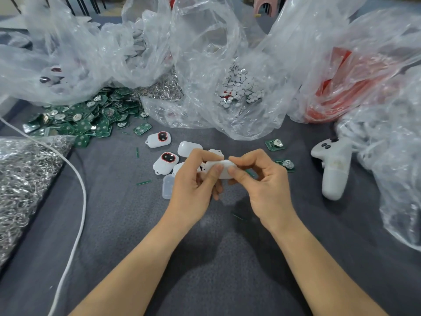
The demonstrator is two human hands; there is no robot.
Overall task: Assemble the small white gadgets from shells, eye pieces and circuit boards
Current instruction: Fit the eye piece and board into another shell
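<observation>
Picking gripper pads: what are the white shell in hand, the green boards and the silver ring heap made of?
White shell: matte moulded plastic, apparently; smooth, opaque. Green boards: lacquered circuit laminate with shiny metal coin-cell clips. Silver ring heap: probably bare metal; glints brightly.

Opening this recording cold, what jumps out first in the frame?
Two bare hands meet mid-frame, the left hand and right hand pinching one white shell between them. Behind them, crumpled clear plastic bags fill the back of the grey table, with a heap of green circuit boards spilling out at left.
</observation>
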